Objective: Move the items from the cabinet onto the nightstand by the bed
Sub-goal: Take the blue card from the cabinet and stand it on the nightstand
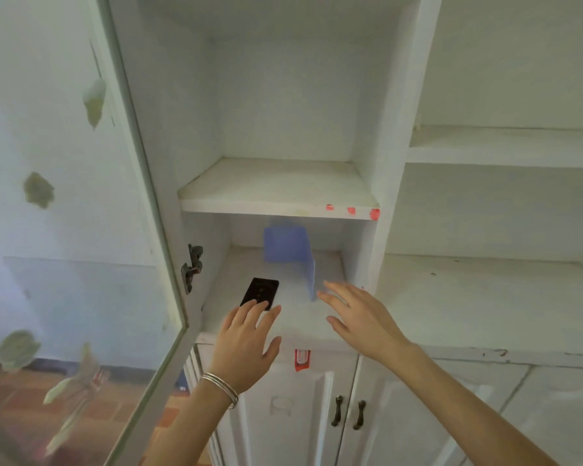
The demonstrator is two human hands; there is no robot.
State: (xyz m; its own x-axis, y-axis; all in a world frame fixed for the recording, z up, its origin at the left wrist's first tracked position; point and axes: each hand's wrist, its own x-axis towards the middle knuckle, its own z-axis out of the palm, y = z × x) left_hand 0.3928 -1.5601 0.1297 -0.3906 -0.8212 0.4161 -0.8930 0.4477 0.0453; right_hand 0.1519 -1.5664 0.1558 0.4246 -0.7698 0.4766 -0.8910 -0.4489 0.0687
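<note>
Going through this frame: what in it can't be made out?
1. black device: head view; near end covered by the left hand; too small to identify.
2. blue sheet: head view; blurred, so what it is stays unclear; whether the right hand touches it cannot be told.
3. red label under the shelf: print too small.
4. The nightstand and bed: outside the frame.

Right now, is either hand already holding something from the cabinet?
No: the left hand and right hand reach with straight fingers toward the black device and blue folded sheet, gripping neither.
</note>
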